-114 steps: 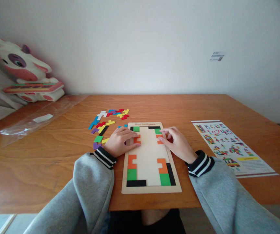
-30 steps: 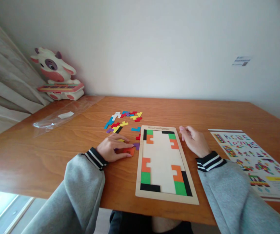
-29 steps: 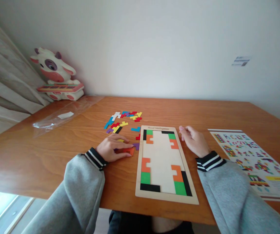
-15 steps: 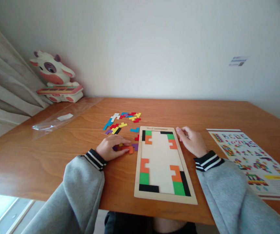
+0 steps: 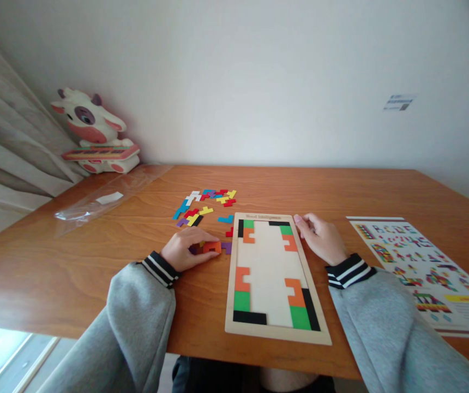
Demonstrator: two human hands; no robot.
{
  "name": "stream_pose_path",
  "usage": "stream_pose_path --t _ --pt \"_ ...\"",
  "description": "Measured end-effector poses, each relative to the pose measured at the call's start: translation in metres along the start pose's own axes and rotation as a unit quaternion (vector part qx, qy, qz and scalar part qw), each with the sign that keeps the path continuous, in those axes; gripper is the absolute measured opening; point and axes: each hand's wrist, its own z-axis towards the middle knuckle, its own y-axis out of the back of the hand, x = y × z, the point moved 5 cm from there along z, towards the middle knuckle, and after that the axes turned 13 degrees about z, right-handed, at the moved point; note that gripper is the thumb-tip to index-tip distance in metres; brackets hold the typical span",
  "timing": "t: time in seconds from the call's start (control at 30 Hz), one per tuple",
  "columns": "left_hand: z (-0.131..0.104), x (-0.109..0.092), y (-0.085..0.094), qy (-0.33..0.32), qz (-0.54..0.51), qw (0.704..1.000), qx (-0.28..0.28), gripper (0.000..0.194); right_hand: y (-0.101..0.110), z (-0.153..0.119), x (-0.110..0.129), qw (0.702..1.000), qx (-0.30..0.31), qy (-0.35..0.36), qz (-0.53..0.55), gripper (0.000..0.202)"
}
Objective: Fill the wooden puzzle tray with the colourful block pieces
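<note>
My left hand (image 5: 185,246) rests left of the board, thumb and fingers closed on an orange notched puzzle piece (image 5: 212,248). Purple pieces (image 5: 227,248) lie right beside it, partly covered by the hand. A wooden puzzle board (image 5: 273,273) lies in front of me, with black, green and orange pieces set in its four corners and a bare middle. At the board's upper right edge, the curled fingers of my right hand (image 5: 320,236) grip the rim. A red piece (image 5: 229,232) and a blue piece (image 5: 226,219) lie just left of the board.
Several coloured pieces (image 5: 205,210) are scattered behind my left hand. A printed pattern sheet (image 5: 418,267) lies at the right. Clear plastic wrapping (image 5: 95,204) and a cow-shaped toy keyboard (image 5: 99,153) are at the back left. The table's front edge (image 5: 202,349) is close to me.
Between my left fingers, the orange piece has turned and shifted slightly up and left, so its notch now shows at the bottom. My right hand has stayed at the board's edge.
</note>
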Motion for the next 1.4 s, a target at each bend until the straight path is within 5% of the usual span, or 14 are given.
stream_pose_path --t 0.33,0.6,0.7,1.0,1.4 --pt "-0.008 0.030 0.011 0.189 0.173 0.962 -0.096 0.029 -0.002 0.000 -0.001 1.000 0.004 0.004 -0.009 0.056" --pt "-0.037 0.071 0.031 0.357 0.315 0.879 -0.010 0.035 -0.001 0.000 -0.001 1.000 0.013 -0.002 -0.005 0.056" --pt "-0.038 0.071 0.030 0.323 0.338 0.884 0.011 0.035 -0.001 0.000 -0.002 1.000 0.018 -0.005 -0.008 0.056" --pt "-0.028 0.039 0.023 0.131 0.254 0.958 -0.033 0.035 -0.002 -0.001 -0.001 1.000 0.004 0.007 -0.010 0.053" --pt "-0.024 0.033 0.009 0.037 0.192 0.981 0.006 0.031 -0.003 -0.001 -0.001 1.000 0.012 0.004 -0.014 0.052"
